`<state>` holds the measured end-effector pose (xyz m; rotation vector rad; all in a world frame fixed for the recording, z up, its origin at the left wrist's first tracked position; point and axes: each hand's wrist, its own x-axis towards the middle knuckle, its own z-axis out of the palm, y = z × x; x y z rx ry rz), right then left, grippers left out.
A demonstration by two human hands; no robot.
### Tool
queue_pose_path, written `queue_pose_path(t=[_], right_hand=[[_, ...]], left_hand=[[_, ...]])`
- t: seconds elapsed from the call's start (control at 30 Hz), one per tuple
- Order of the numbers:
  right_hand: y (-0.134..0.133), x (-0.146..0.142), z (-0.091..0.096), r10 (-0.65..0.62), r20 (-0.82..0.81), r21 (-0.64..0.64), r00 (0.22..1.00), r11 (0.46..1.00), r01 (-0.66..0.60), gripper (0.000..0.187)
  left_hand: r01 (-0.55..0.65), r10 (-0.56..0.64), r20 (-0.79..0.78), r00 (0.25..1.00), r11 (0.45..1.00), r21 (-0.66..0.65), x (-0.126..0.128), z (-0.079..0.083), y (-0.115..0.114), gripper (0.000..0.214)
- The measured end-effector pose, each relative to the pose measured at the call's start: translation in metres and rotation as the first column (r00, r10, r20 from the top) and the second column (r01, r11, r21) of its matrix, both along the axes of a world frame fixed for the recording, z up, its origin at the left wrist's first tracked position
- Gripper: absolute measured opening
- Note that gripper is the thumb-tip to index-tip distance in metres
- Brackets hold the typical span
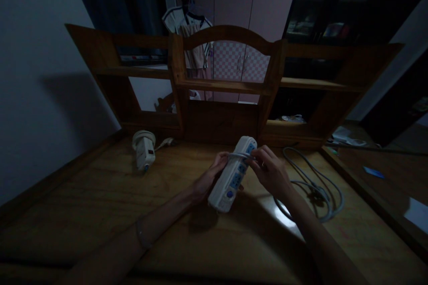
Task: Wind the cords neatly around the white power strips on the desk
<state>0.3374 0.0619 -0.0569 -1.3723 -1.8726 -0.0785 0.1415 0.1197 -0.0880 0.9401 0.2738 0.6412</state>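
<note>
A white power strip (223, 188) with blue sockets and a round blue switch is tilted above the wooden desk. My left hand (209, 177) grips it from the left side, its fingers partly hidden behind the strip. A grey cord (238, 155) crosses over the strip near its far end. My right hand (269, 171) pinches this cord at the strip's right edge. To the right, the rest of the cord (329, 187) lies in loose loops on the desk, running under my right forearm.
A second white power strip (144, 153), with its cord wound round one end, stands at the desk's left. A wooden shelf unit (220, 85) rises along the back edge. The desk's raised edge (364, 200) runs along the right, and a blue card (373, 172) lies beyond it.
</note>
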Motion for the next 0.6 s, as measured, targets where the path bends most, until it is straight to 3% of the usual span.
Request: queue_pose_path(t=[0.23,0.33,0.47,0.6], right_hand=[[0.0,-0.004,0.001,0.109,-0.113,-0.036,0.988,0.993,-0.114,0.006],[-0.001,-0.009,0.0,0.146,-0.155,-0.073,0.977,0.985,-0.159,0.006],[-0.003,-0.015,-0.001,0.14,-0.188,-0.076,0.972,0.985,-0.156,0.005],[-0.004,-0.016,0.0,0.111,-0.178,-0.042,0.978,0.992,-0.121,0.006]], left_hand=[[-0.09,0.09,-0.007,0.996,0.996,0.013,0.004,-0.004,0.002,0.029],[-0.11,0.107,-0.031,0.994,0.988,-0.107,0.006,-0.009,0.012,0.031],[0.011,-0.02,-0.03,0.999,0.96,-0.279,0.005,-0.008,0.024,0.034],[0.005,-0.003,0.013,1.0,0.991,-0.131,-0.001,-0.001,0.018,0.035]])
